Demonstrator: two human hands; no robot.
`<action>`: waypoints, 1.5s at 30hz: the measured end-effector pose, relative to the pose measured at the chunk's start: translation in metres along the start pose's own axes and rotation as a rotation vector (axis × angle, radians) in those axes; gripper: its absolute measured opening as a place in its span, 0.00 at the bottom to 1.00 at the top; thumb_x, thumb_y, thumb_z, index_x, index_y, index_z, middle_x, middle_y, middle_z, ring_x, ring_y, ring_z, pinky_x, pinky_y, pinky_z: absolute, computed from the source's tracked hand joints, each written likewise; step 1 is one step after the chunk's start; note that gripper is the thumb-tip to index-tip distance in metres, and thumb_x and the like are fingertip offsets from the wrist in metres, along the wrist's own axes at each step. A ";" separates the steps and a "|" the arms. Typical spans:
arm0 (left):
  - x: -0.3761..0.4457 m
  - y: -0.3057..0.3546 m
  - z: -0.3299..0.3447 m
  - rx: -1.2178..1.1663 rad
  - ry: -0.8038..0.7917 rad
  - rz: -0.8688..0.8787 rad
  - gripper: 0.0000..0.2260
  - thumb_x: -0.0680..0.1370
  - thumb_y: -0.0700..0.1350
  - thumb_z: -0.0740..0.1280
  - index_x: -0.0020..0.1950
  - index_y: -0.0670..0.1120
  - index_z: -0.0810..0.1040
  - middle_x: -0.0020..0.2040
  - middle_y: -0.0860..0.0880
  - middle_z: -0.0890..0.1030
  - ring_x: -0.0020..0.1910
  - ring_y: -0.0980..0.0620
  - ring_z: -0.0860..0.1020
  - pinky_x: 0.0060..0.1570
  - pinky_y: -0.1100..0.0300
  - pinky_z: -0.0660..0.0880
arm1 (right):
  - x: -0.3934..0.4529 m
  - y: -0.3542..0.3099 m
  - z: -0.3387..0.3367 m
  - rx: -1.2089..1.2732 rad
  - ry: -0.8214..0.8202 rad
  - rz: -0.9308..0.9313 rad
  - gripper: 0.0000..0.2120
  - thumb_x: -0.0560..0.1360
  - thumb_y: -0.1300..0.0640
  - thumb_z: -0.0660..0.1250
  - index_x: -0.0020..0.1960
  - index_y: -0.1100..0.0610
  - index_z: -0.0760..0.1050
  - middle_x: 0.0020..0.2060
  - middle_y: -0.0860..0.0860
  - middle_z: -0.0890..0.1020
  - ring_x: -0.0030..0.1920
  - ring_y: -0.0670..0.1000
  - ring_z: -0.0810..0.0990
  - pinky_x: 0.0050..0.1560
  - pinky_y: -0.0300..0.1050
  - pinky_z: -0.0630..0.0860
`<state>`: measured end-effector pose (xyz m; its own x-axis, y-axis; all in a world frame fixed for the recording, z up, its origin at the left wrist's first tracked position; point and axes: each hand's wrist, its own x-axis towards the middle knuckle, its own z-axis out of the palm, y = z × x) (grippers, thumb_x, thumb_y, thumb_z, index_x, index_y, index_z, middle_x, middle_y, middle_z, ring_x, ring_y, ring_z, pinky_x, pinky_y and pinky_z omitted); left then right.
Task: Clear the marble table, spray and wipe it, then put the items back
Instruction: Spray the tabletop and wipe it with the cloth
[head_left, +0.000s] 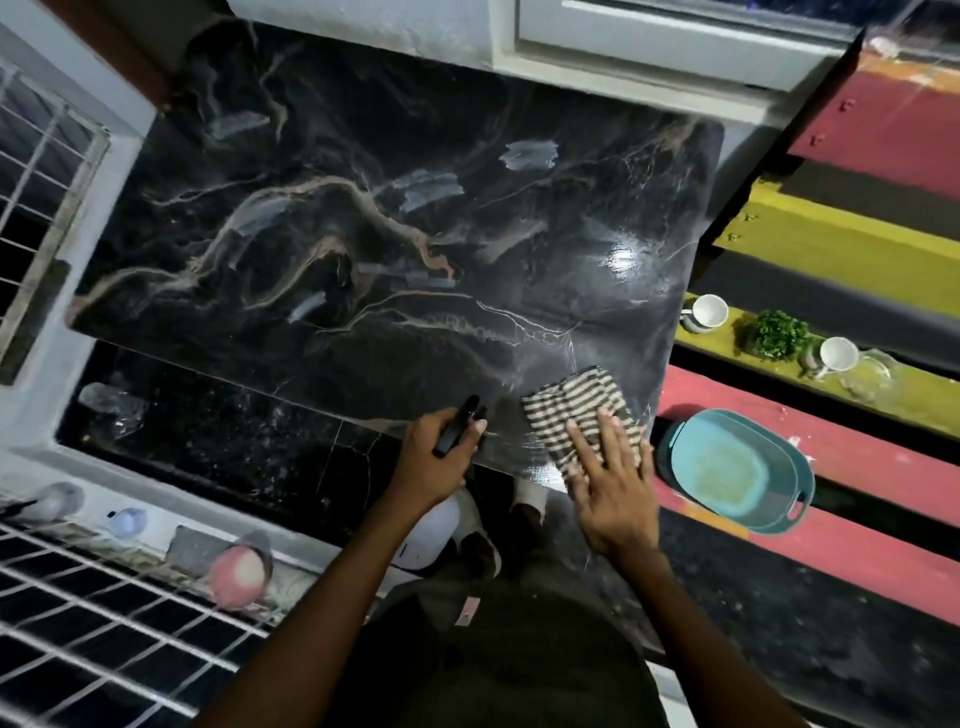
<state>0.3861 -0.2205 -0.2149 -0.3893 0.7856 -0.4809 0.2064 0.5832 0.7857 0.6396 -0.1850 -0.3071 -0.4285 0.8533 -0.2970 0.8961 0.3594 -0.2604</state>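
The black marble table (363, 234) fills the middle of the view, its top bare and streaked with wet patches. At its near right corner lies a striped cloth (576, 410), and my right hand (608, 478) presses flat on it with straight fingers. My left hand (441, 452) grips the black head of a spray bottle (460, 423) at the table's near edge; the bottle's white body (431, 530) hangs below my wrist. On the striped bench to the right stand two white cups (707, 312) (837, 354), a small green plant (778, 333), a clear glass dish (867, 376) and a teal tub (737, 470).
The painted slat bench (857, 244) runs along the table's right side. A white wall and window frame (623, 47) lie beyond the far edge. White metal grilles (104, 613) stand at the left and near left. A dark tiled floor (234, 441) shows under the table's near edge.
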 end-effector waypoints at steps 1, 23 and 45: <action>0.001 0.003 0.002 -0.004 -0.005 -0.003 0.10 0.79 0.47 0.68 0.45 0.40 0.80 0.36 0.35 0.80 0.30 0.48 0.78 0.28 0.46 0.80 | 0.007 0.007 -0.005 -0.002 0.010 0.030 0.29 0.82 0.44 0.52 0.82 0.42 0.50 0.82 0.52 0.50 0.82 0.51 0.46 0.79 0.61 0.46; 0.060 0.062 0.023 0.071 0.042 0.091 0.17 0.79 0.51 0.69 0.40 0.38 0.78 0.33 0.37 0.80 0.28 0.42 0.80 0.25 0.45 0.79 | 0.082 0.020 -0.032 -0.019 -0.043 -0.236 0.36 0.75 0.48 0.62 0.81 0.45 0.55 0.81 0.54 0.56 0.81 0.56 0.54 0.78 0.65 0.51; 0.140 0.058 -0.045 0.075 0.036 0.075 0.15 0.79 0.50 0.68 0.40 0.39 0.78 0.33 0.36 0.80 0.31 0.40 0.80 0.26 0.42 0.77 | 0.208 -0.102 -0.041 0.086 0.007 -0.065 0.22 0.83 0.43 0.53 0.77 0.41 0.63 0.82 0.49 0.54 0.82 0.53 0.50 0.79 0.61 0.41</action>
<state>0.3029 -0.0860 -0.2192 -0.4019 0.8204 -0.4067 0.3024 0.5382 0.7867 0.4639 -0.0289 -0.3042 -0.4843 0.8322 -0.2702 0.8531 0.3806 -0.3568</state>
